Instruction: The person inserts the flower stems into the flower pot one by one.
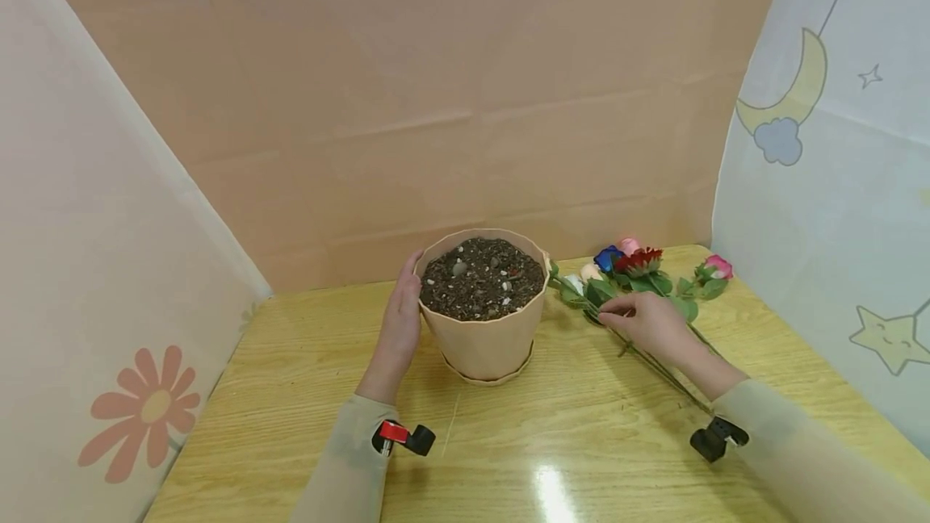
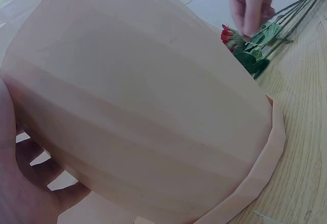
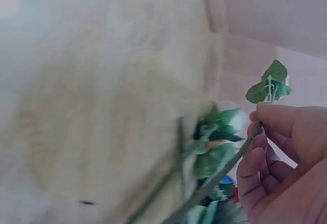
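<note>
A pale peach flower pot (image 1: 483, 345) stands on its saucer, filled with dark soil (image 1: 472, 285) flecked with white bits. My left hand (image 1: 401, 317) rests along the pot's left side, its fingers extended against the wall. To the right of the pot, my right hand (image 1: 650, 325) pinches a flower stem (image 3: 219, 175) between thumb and fingers. Green leaves (image 3: 276, 76) show beyond the pinch; that stem's blossom is mostly hidden. Around this hand lie other cut flowers: a red one (image 1: 639, 261), a blue one (image 1: 607, 257) and a pink one (image 1: 629, 245).
Farther right on the wooden table (image 1: 581, 418) lies a bright pink rose (image 1: 718, 266). A peach cloth backdrop (image 1: 465, 103) rises behind the table's back edge. Printed cloths hang at the left and right sides. Several stems stretch toward the right front, beneath my right forearm.
</note>
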The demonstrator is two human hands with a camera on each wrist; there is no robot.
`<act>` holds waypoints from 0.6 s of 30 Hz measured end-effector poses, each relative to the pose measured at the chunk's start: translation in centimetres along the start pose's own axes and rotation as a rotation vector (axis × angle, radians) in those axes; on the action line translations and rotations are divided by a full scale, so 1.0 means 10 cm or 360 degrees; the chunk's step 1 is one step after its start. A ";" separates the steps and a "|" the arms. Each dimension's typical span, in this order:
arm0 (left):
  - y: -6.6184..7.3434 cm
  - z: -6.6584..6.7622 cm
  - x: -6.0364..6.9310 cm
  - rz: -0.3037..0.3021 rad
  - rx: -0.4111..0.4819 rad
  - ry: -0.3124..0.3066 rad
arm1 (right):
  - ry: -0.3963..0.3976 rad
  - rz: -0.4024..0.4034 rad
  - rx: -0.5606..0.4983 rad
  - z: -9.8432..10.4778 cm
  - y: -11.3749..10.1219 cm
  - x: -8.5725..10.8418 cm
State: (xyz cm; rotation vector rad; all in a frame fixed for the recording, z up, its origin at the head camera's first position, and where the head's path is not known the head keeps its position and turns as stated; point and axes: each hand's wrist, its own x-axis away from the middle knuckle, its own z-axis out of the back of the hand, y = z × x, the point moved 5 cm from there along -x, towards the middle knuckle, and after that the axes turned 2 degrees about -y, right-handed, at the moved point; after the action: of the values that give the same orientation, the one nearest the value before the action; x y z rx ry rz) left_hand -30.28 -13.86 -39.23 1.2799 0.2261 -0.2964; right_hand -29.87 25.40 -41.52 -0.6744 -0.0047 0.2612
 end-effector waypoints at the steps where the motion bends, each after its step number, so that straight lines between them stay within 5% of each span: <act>1: 0.00 0.00 0.00 -0.0003 0.0004 -0.0001 | 0.0016 0.0006 -0.0004 0.03 -0.03 0.00; 18: -0.01 0.00 0.01 -0.0003 0.0015 -0.0008 | 0.0295 0.0017 -0.0153 0.56 -0.53 -0.06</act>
State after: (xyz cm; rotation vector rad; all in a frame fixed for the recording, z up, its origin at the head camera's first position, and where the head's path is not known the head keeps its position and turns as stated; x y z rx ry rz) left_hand -30.25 -13.87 -39.37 1.2879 0.2219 -0.3025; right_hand -29.74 24.76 -33.78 -0.7927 0.1647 0.2091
